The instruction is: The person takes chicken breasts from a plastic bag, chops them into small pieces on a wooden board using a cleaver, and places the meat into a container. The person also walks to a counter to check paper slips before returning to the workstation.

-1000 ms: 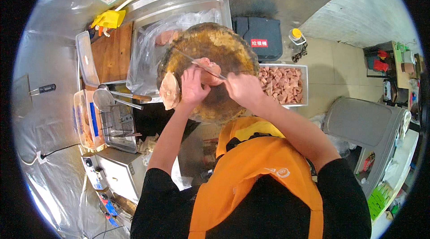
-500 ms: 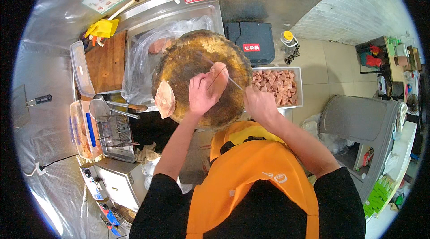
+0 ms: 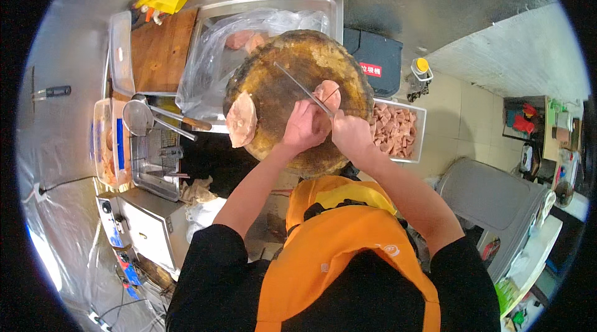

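A round wooden chopping block [image 3: 273, 92] carries two pieces of raw, pale pink meat that look like chicken breast. My left hand [image 3: 301, 128] presses its curled fingers on one meat piece [image 3: 328, 92] right of the block's middle and partly covers it. In my right hand [image 3: 352, 136], closed around the handle, is a long, thin-looking knife [image 3: 300, 85]. Its blade slants across the near part of that piece, pointing far left; whether it touches the meat, I cannot tell. The other meat piece [image 3: 241, 119] lies untouched at the block's left edge.
A white tray [image 3: 422, 136] of diced meat stands right of the block. Beyond the block are a metal sink [image 3: 336, 15] with bagged meat and a dark lidded bin [image 3: 387, 52]. A skimmer [image 3: 137, 117] and wire basket [image 3: 149, 145] sit left. A grey lidded container [image 3: 485, 195] stands right.
My view has shifted and turned slightly. My right hand has brought the knife leftward over the block, closer to my left hand, which keeps its hold on the meat.
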Tool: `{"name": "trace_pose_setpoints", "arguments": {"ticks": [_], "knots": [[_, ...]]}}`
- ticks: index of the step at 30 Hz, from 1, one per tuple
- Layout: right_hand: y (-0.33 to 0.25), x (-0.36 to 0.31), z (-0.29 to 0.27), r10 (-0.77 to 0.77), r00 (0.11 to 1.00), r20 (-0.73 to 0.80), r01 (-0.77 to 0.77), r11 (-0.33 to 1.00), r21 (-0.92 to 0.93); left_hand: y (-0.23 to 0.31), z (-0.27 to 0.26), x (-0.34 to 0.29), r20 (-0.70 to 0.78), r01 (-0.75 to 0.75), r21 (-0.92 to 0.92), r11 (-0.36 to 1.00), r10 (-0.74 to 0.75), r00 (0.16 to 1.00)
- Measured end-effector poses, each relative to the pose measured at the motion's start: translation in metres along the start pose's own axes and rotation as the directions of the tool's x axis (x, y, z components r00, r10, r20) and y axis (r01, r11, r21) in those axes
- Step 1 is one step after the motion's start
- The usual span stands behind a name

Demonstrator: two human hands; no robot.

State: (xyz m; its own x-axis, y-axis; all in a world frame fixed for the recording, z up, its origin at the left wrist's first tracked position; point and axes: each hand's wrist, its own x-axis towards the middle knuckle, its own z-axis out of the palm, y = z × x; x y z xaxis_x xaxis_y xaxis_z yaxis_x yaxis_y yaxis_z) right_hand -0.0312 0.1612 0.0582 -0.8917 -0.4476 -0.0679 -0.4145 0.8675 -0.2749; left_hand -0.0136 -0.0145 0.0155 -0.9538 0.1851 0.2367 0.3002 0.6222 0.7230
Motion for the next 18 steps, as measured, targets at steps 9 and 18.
{"name": "trace_pose_setpoints", "arguments": {"ticks": [9,18], "knots": [[0.03,-0.073,-0.036,0.042,0.989,0.143,-0.041,0.999,-0.007,0.01,-0.008,-0.049,-0.166,0.016,0.198,0.98,0.017,0.986],[0.024,-0.115,-0.08,-0.147,0.975,0.165,0.145,0.989,0.022,0.034,-0.008,-0.077,-0.09,-0.033,0.141,0.989,0.046,0.995]]}}
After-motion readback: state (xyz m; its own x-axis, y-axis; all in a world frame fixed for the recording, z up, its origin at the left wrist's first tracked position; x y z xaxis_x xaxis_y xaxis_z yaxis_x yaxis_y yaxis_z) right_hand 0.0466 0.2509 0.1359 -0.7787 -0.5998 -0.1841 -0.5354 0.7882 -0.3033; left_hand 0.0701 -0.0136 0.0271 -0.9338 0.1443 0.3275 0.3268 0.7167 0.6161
